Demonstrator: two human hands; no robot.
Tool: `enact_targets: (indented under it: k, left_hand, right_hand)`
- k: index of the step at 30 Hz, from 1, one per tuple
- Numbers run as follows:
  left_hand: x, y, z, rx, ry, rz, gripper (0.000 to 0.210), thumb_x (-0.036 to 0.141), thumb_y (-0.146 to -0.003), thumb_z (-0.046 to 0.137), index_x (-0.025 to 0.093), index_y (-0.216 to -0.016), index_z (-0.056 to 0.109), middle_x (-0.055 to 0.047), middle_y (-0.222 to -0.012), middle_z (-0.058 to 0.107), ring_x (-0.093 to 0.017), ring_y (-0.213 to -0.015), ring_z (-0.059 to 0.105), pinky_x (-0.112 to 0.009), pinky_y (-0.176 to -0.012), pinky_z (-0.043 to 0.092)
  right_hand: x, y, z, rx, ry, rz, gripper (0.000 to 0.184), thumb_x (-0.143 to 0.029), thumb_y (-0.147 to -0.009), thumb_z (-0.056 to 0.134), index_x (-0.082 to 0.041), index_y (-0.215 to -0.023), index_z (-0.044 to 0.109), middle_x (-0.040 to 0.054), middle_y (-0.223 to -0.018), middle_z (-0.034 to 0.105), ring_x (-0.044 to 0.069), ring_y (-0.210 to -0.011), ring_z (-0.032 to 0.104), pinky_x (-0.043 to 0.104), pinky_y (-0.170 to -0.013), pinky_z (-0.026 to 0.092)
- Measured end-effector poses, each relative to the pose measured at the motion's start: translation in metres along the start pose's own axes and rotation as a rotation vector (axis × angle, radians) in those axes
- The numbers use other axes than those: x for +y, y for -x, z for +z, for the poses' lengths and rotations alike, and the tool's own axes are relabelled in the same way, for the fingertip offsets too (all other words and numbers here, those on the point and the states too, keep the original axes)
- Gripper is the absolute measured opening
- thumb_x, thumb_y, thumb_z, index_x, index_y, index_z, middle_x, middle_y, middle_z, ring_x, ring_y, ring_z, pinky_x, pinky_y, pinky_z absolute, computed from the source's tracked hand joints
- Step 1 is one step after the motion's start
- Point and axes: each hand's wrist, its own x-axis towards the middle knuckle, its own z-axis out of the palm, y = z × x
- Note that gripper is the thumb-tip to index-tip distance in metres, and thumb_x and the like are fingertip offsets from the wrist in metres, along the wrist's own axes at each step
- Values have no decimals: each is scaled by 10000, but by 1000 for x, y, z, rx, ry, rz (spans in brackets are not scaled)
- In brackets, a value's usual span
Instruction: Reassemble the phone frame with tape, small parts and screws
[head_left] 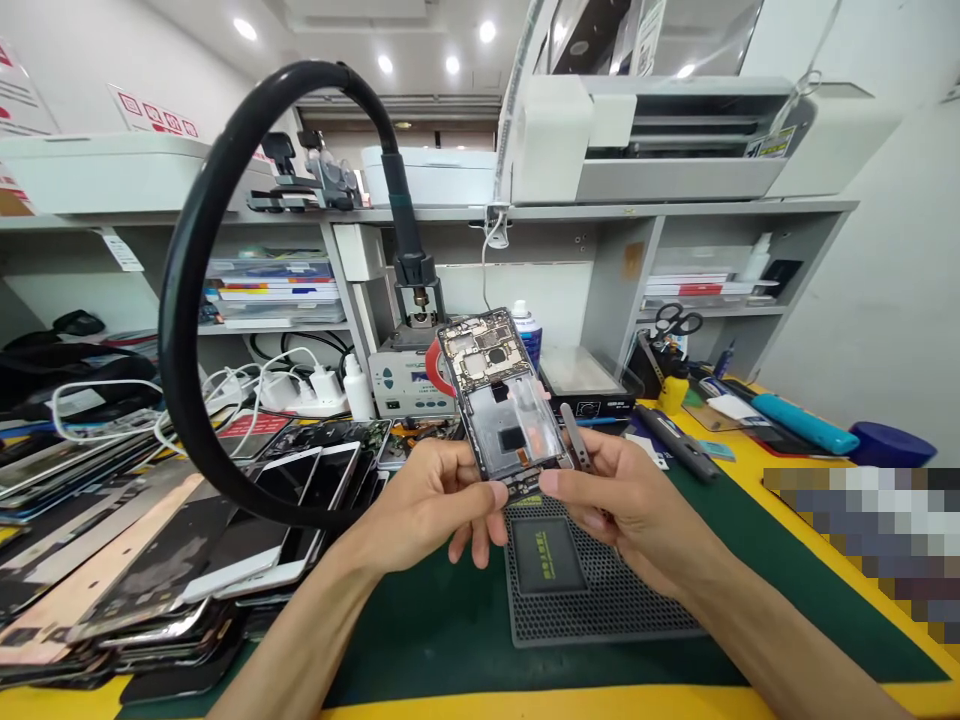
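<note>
An opened smartphone (499, 400) is held up, tilted, above the work mat, its inner side facing me. The circuit board (487, 350) shows in its upper half, and a bare silvery bay fills the lower half. My left hand (439, 500) grips the phone's lower left corner, thumb on the bottom edge. With its thumb on the lower right corner, my right hand (611, 490) grips the phone too. A pair of metal tweezers (576, 438) also sits in the right hand, pointing up beside the phone. The fingers behind the phone are partly hidden.
A black perforated mat (607, 612) lies on the green work mat (442, 650). Stacked phones and screens (187, 560) crowd the left. A thick black hose (176, 300) arches over them. Behind stand a repair station (409, 385) and a flat heating plate (581, 370); tools (679, 445) lie at right.
</note>
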Motion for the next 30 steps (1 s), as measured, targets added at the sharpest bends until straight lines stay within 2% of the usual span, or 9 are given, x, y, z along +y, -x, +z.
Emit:
enact_targets:
  k: [7,10,15,19,23,26,30]
  left_hand:
    - [-2,0,1,20,-51,24,234,344,-896,633,137,-788,615,-35,-634,678,-131,-478,634,-183,-381,412]
    - [-1,0,3,16,-89,30,229,355,-907,620,149,-806,610,-27,-645,680,-128,-496,639,-177,-387,403]
    - [1,1,5,72,-180,110,229,319,-913,617,142,-769,640,-34,-681,692,-111,-556,644,-180,-472,446]
    - [1,1,7,30,-126,69,264,358,-932,590,145,-785,642,-54,-709,724,-123,-516,646,-197,-440,439]
    - [-2,-2,10,-10,-37,19,359,412,-942,567,132,-732,647,-62,-633,709,-132,-450,627,-208,-403,436]
    - [-7,-5,13,-24,3,-12,448,417,-946,557,105,-650,680,-62,-516,649,-124,-410,596,-207,-405,449]
    - [-13,-7,12,-3,107,-39,452,398,-936,573,107,-601,660,-57,-487,627,-102,-350,543,-201,-380,446]
  right_hand:
    - [0,-1,0,-17,4,7,255,-289,-830,738,-198,-1054,656,-102,-526,337,63,-456,194,229,-409,135]
    - [0,-1,2,12,30,5,209,-309,-828,726,-192,-989,662,-100,-521,317,65,-456,187,235,-414,134]
    - [-1,0,7,89,74,-93,179,-310,-778,746,-162,-859,686,-69,-572,404,46,-448,226,240,-412,142]
    - [1,-1,9,106,41,-102,184,-301,-766,761,-155,-860,697,-78,-559,395,36,-428,215,242,-399,128]
    - [4,-4,7,122,-70,-53,164,-263,-760,768,-164,-779,638,-103,-518,340,36,-431,173,238,-402,123]
    - [7,-5,5,106,-99,-12,145,-229,-776,744,-176,-765,610,-119,-481,287,44,-425,151,234,-397,122]
    - [9,-6,2,36,-116,30,90,-248,-838,682,-169,-836,638,-107,-456,318,49,-404,150,228,-382,120]
